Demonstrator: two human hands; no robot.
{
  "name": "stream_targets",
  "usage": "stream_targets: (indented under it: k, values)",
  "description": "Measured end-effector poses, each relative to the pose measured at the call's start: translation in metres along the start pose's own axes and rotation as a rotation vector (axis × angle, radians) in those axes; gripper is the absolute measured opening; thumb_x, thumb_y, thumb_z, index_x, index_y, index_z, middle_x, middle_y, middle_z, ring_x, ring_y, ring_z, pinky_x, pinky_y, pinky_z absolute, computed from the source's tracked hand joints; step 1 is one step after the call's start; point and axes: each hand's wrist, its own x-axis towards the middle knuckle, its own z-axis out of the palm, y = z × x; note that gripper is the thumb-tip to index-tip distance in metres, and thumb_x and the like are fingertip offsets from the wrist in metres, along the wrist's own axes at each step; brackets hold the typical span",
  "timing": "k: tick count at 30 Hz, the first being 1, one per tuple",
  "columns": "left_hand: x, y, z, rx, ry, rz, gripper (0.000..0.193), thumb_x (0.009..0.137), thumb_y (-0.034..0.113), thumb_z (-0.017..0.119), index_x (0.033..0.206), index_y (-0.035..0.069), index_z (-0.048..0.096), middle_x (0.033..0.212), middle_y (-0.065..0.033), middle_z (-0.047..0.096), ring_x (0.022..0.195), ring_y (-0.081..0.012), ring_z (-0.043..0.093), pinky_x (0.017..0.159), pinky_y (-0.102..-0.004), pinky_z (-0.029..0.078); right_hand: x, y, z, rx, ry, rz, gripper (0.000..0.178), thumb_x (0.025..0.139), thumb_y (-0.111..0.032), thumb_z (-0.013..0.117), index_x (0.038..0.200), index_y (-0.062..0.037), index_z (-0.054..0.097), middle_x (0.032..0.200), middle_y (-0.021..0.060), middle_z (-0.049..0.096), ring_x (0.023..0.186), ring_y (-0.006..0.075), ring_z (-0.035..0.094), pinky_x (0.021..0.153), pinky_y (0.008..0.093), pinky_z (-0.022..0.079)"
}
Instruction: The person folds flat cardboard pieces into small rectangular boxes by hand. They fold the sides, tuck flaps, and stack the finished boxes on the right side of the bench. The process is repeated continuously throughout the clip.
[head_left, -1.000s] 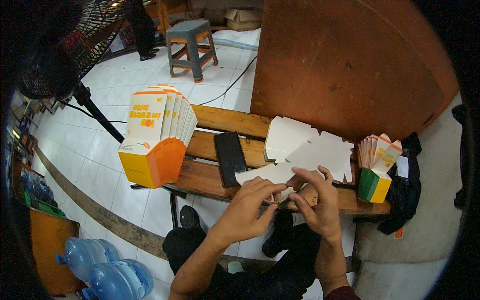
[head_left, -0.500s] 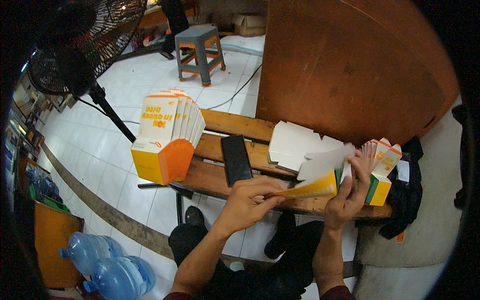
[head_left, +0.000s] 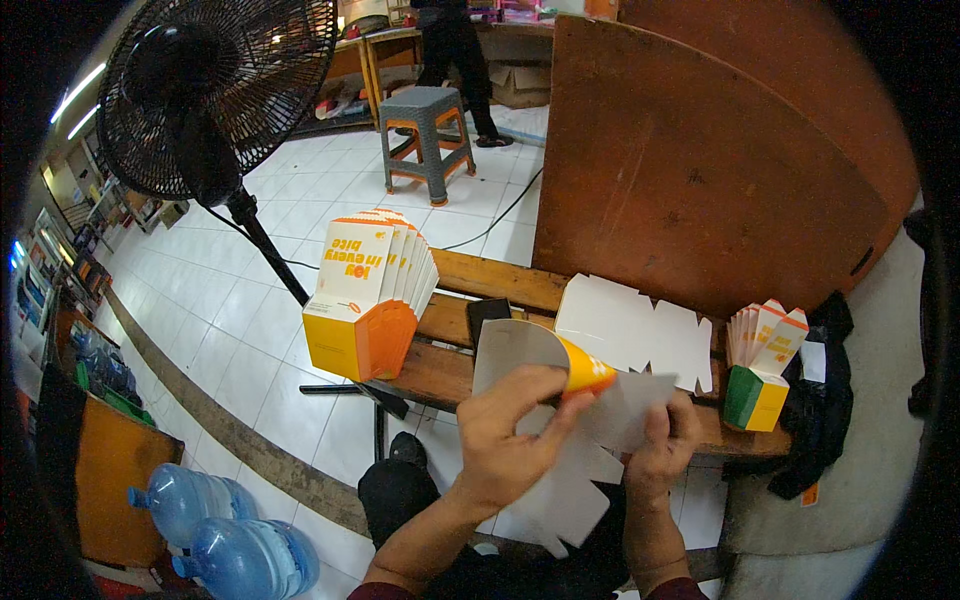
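Over my lap, both hands hold a carton blank, its plain grey-white side mostly facing me. My left hand pinches the blank where its yellow and orange printed side curls over. Further right, my right hand has closed fingers on the opposite end, which looks blurred. Just beyond the hands, white flat carton blanks lie on the wooden bench. A black phone beside them is partly covered by the held blank.
Nested yellow and orange cartons stand at the bench's left end, smaller green and yellow ones at its right, by dark cloth. A black fan, a grey stool, water jugs and a brown panel surround it. Someone's legs show behind.
The blank has turned from its folded, printed-side position to show its plain side, spreading left and down across my lap. My right hand has lowered. The head view has shifted.
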Motion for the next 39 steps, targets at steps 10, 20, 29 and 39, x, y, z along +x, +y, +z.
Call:
stream_targets:
  k: [10,20,29,39]
  values:
    - [-0.017,-0.059,0.001,0.187,-0.038,-0.149,0.014,0.082,-0.001,0.068,0.095,-0.004,0.066,0.092,-0.0113,0.062,0.077,-0.0203,0.063,0.068,-0.0279,0.051,0.030,0.029,-0.006,0.272,-0.346,0.384,0.010,0.083,-0.008,0.065,0.088,0.0009,0.064,0.085,0.0044,0.061,0.082,0.0121,0.055,0.077,0.0259,0.043]
    - [-0.026,-0.074,0.014,0.137,-0.006,-0.219,0.019,0.077,-0.001,0.074,0.095,-0.003,0.071,0.092,-0.0123,0.066,0.082,-0.0199,0.065,0.074,-0.0280,0.052,0.026,0.031,0.011,-0.100,-0.258,0.381,0.008,0.082,-0.006,0.069,0.084,0.0006,0.065,0.072,0.0023,0.062,0.065,0.0075,0.053,0.059,0.0226,0.043]
    - [-0.032,-0.077,0.020,-0.007,-0.063,-0.389,0.017,0.079,-0.001,0.073,0.096,-0.001,0.073,0.091,-0.0105,0.067,0.084,-0.0169,0.065,0.073,-0.0260,0.052,0.021,0.034,0.021,-0.105,-0.284,0.377,0.009,0.082,-0.005,0.068,0.082,0.0025,0.062,0.073,0.0034,0.062,0.068,0.0071,0.053,0.062,0.0237,0.045]
    - [-0.034,-0.081,0.020,-0.009,-0.057,-0.399,0.017,0.080,0.000,0.073,0.097,-0.002,0.072,0.090,-0.0088,0.066,0.081,-0.0137,0.064,0.070,-0.0233,0.052,0.016,0.037,0.027,-0.058,-0.235,0.382,0.010,0.082,-0.004,0.069,0.083,0.0029,0.062,0.074,0.0037,0.063,0.067,0.0078,0.055,0.062,0.0237,0.046]
